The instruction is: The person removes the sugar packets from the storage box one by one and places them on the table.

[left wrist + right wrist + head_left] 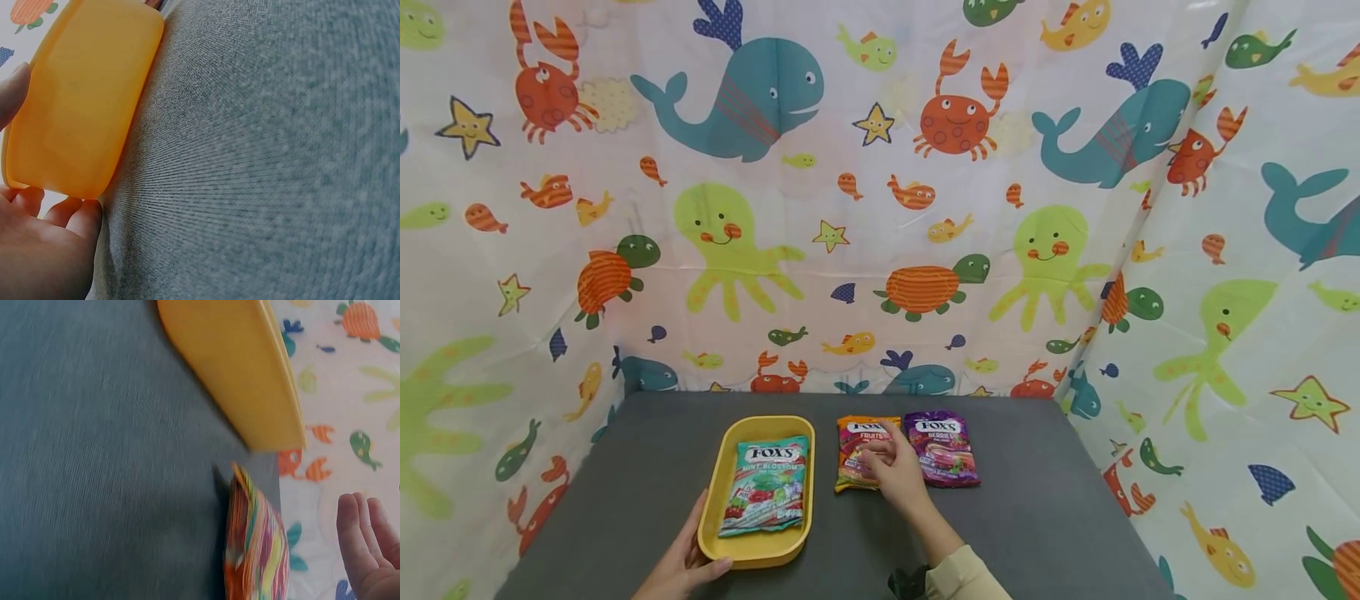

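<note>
A yellow tray (711, 500) sits on the grey table with a green Fox's mint candy bag (767, 487) lying in it. My left hand (691, 560) grips the tray's near left corner, thumb on the rim; the left wrist view shows the fingers (69, 215) against the tray's wall (81, 106). To the tray's right lie an orange Fox's fruits bag (852, 471) and a purple Fox's berries bag (943, 450), side by side. My right hand (883, 457) hovers over the orange bag (256, 550) with relaxed fingers (362, 540), holding nothing.
The grey cloth-covered table (1037, 517) has bare room at the right and front. A curtain printed with sea animals (880, 208) closes it in at the back and on both sides. The tray's far side (244, 375) shows in the right wrist view.
</note>
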Demonstrator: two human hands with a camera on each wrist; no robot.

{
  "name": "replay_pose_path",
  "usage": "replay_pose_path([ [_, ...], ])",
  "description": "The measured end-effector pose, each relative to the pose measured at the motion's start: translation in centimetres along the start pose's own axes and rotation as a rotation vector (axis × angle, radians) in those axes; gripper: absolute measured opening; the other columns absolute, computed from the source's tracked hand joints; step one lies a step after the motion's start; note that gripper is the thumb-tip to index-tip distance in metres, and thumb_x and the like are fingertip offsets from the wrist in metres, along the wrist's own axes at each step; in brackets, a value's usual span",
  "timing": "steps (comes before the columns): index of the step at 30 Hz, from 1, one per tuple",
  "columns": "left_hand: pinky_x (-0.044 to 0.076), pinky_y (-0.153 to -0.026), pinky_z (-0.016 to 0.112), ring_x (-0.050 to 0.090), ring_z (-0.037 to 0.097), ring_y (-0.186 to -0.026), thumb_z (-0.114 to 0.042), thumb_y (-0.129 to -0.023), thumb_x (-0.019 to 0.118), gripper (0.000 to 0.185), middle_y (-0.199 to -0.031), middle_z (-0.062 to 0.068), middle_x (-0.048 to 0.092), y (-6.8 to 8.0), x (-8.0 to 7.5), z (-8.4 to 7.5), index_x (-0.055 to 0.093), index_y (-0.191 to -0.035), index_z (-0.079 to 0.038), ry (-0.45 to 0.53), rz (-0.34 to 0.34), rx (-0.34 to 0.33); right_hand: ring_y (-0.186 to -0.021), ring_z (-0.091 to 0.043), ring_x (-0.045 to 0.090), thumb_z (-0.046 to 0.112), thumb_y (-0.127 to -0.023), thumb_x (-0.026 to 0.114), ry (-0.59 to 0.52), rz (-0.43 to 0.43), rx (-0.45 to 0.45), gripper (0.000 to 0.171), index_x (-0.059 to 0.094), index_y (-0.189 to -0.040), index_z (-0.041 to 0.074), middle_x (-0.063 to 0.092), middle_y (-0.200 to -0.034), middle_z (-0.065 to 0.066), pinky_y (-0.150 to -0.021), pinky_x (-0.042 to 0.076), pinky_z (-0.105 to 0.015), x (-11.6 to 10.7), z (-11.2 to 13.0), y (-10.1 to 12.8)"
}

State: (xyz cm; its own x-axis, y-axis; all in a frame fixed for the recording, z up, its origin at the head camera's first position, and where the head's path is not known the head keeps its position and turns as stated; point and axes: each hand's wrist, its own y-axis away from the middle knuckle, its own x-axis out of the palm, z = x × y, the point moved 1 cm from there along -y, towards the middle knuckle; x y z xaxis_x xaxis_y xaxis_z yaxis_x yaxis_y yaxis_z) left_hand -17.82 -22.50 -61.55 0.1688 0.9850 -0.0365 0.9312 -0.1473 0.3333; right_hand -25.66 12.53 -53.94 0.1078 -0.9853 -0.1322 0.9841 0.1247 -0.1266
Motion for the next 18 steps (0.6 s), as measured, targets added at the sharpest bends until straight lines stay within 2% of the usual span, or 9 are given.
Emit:
replay_pose_path([
  [3,0.043,-0.111,0.051,0.028,0.047,-0.147,-0.022,-0.093,0.075,0.118,-0.166,0.029,-0.003,0.0,-0.1,0.0,-0.022,-0.159,-0.021,-0.008,0.001,-0.002,-0.102,-0.039,0.071,0.011,-0.101,0.062,-0.027,0.029,-0.009,0.061,0.035,-0.155,0.007,0.067,-0.120,-0.025,-0.080,0.061,-0.039,1.3,0.2,0.0],
  [8,0.043,-0.111,0.050,0.030,0.046,-0.147,-0.020,-0.093,0.075,0.117,-0.167,0.027,-0.002,-0.1,-0.1,0.2,-0.021,-0.159,-0.022,0.007,-0.001,0.000,-0.096,-0.023,0.073,0.013,-0.101,0.063,-0.024,0.041,-0.007,0.060,0.037,-0.155,0.010,0.067,-0.121,-0.024,-0.084,0.060,-0.041,2.9,0.6,0.1],
  [12,0.043,-0.111,0.049,0.032,0.045,-0.147,-0.019,-0.093,0.075,0.117,-0.167,0.027,-0.002,-0.1,-0.1,0.3,-0.021,-0.160,-0.022,0.008,0.000,0.005,-0.100,-0.027,0.072,0.015,-0.101,0.063,-0.007,0.053,-0.003,0.058,0.038,-0.154,0.013,0.070,-0.119,-0.017,-0.083,0.061,-0.035,4.2,1.0,0.3],
  [18,0.043,-0.111,0.049,0.031,0.045,-0.147,-0.021,-0.094,0.074,0.116,-0.167,0.027,-0.003,-0.3,-0.1,0.4,-0.022,-0.159,-0.021,0.005,0.004,0.007,-0.104,-0.036,0.070,0.014,-0.101,0.063,-0.049,0.097,-0.010,0.059,0.038,-0.155,0.013,0.069,-0.121,-0.020,-0.084,0.061,-0.045,6.1,1.3,0.3],
])
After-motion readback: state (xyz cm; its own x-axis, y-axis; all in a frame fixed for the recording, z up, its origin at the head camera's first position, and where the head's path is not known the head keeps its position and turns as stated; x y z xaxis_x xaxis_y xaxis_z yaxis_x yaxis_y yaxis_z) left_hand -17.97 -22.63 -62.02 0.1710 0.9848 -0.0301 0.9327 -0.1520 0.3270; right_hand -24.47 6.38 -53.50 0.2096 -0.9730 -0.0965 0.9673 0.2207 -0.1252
